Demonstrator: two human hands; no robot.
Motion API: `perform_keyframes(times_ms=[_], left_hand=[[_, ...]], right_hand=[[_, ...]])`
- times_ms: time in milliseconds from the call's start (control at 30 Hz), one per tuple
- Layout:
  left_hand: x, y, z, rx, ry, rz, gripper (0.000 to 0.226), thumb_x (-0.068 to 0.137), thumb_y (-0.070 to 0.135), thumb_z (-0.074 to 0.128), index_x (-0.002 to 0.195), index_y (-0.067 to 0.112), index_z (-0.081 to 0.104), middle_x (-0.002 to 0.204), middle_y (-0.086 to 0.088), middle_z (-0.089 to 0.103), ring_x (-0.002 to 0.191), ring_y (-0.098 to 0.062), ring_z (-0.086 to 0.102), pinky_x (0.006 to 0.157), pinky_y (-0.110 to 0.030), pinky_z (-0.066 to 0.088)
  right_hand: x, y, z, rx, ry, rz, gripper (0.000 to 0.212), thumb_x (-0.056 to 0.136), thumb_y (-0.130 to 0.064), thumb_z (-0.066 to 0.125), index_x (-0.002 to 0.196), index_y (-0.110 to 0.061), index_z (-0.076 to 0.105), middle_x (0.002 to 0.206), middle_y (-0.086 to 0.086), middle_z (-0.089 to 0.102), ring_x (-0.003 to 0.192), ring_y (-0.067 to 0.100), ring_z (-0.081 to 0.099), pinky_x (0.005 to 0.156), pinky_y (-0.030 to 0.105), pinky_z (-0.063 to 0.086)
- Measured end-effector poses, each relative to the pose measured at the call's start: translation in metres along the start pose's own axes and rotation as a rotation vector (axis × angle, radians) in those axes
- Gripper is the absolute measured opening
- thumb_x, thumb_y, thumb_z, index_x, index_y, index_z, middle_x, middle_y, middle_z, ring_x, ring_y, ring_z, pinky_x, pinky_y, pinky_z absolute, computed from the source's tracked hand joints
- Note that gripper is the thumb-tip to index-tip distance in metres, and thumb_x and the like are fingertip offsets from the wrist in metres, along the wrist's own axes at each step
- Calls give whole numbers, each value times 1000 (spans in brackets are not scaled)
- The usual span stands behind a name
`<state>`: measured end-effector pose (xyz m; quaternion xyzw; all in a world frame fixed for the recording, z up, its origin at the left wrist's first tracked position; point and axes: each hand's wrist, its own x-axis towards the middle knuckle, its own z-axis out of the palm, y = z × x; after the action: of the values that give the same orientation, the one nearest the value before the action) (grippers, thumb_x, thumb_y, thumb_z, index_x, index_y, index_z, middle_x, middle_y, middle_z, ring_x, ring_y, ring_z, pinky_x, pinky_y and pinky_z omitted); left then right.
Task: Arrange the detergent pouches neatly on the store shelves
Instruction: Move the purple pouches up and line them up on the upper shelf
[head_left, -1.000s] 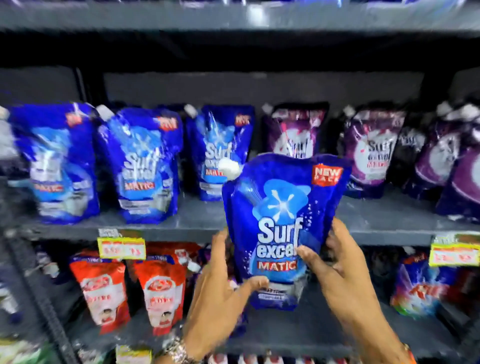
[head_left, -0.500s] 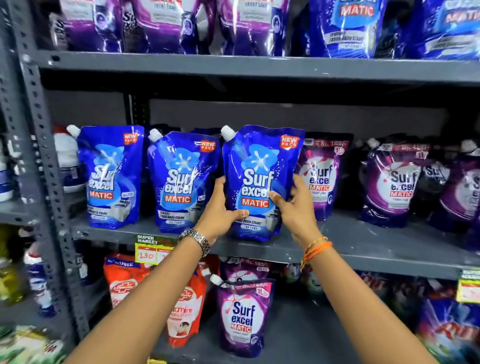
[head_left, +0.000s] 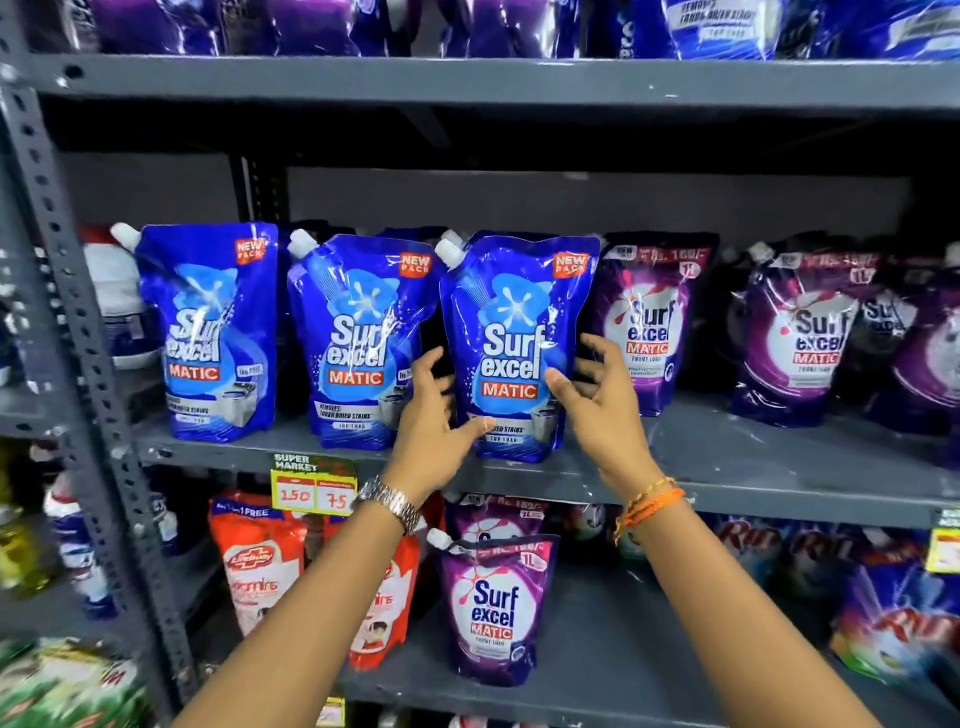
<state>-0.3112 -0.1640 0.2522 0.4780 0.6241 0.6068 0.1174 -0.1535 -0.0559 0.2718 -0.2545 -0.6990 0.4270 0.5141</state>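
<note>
Standing upright on the middle shelf (head_left: 727, 467), a blue Surf Excel pouch (head_left: 511, 343) sits between the two hands, its white spout at the upper left corner. The left hand (head_left: 434, 421) is at the pouch's lower left edge with its fingers (head_left: 423, 366) spread and loosely curled; the thumb tip lies on the pouch's front near the bottom, while the other fingers look blurred, so whether they touch the side cannot be told. The right hand (head_left: 602, 415) is at the lower right edge, fingers also spread and curled open, thumb tip resting on the front just right of the red MATIC label, the remaining fingers apart from the pouch. Neither hand pinches the pouch. Left of the left fingers stand a second blue pouch (head_left: 358, 343), just beside the first, and a third blue pouch (head_left: 213, 332) farther along toward the shelf upright. Right of the right fingers, a purple Surf Excel pouch (head_left: 649, 322) stands just beside the blue one, with more purple pouches (head_left: 800, 338) beyond. Below the wrists, on the lower shelf, stand another purple pouch (head_left: 493, 608) and red-orange pouches (head_left: 260, 561). A yellow price tag (head_left: 314, 491) hangs on the shelf edge under the left fingers. A metal watch (head_left: 389, 504) circles the left wrist and orange threads (head_left: 649, 506) the right.
</note>
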Motion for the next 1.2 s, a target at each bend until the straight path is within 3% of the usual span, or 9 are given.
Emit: perform_keyframes(times_ms=[133, 300, 400, 467, 600, 733, 867, 1033, 1200], left_hand=[[-65, -14, -5, -62, 154, 128, 74, 80, -1, 76, 140, 21, 39, 133, 3, 58, 125, -5, 56, 108, -20, 43], [-141, -100, 10, -129, 194, 22, 59, 79, -15, 70, 114, 31, 59, 114, 7, 69, 111, -10, 66, 102, -29, 52], [-165, -164, 24, -33, 152, -158, 59, 73, -8, 79, 115, 26, 56, 116, 4, 66, 112, -9, 64, 105, -35, 51], [-169, -200, 33, 56, 89, -260, 70, 69, 2, 86, 126, 18, 50, 127, -7, 59, 121, -18, 58, 109, -41, 47], [-157, -249, 55, 173, -70, -370, 109, 62, 17, 93, 149, 6, 27, 153, -13, 38, 140, -23, 41, 117, -41, 37], [-140, -269, 69, 85, -131, -381, 108, 61, 7, 92, 148, 7, 28, 142, -2, 49, 128, -13, 49, 103, -24, 48], [-136, -288, 72, 80, -108, -383, 106, 60, 26, 91, 146, 12, 31, 143, -8, 54, 132, -23, 53, 109, -47, 47], [-138, -290, 78, 59, -58, -365, 99, 60, 26, 93, 139, 10, 36, 136, -8, 59, 127, -21, 57, 108, -48, 48], [-167, -272, 85, 27, 5, -388, 91, 58, 26, 94, 133, 13, 43, 127, -7, 66, 119, -17, 65, 96, -48, 57]], right_hand=[[-60, 7, -17, 25, 119, -73, 47, 90, -27, 70, 131, -30, 48, 128, -5, 64, 114, 16, 64, 90, 31, 54], [-146, 66, -10, 142, 248, -51, 24, 91, -10, 69, 106, -27, 59, 105, 2, 71, 93, 14, 67, 80, 26, 54], [-174, 122, 1, 120, 233, 117, 24, 92, -13, 69, 108, -26, 59, 108, 5, 68, 93, 16, 64, 78, 25, 52], [-178, 160, 11, 53, 137, 278, 37, 91, -12, 69, 124, -21, 53, 124, 7, 60, 105, 19, 58, 83, 24, 51], [-172, 224, 35, -57, -92, 473, 71, 90, -9, 69, 149, -12, 31, 154, 9, 38, 141, 24, 40, 116, 41, 39], [-164, 251, 42, -21, -179, 417, 56, 93, 2, 61, 142, -12, 37, 136, 2, 56, 130, 19, 55, 110, 47, 49], [-152, 262, 40, -48, -155, 407, 40, 91, 8, 57, 128, -3, 46, 122, 4, 63, 123, 24, 60, 105, 49, 52], [-150, 262, 38, -74, -121, 397, 31, 91, 1, 63, 119, -3, 50, 116, 5, 68, 116, 24, 66, 98, 38, 57], [-169, 245, 21, -42, -98, 372, 29, 91, -4, 66, 117, -5, 53, 113, 7, 70, 109, 22, 69, 90, 32, 60]])
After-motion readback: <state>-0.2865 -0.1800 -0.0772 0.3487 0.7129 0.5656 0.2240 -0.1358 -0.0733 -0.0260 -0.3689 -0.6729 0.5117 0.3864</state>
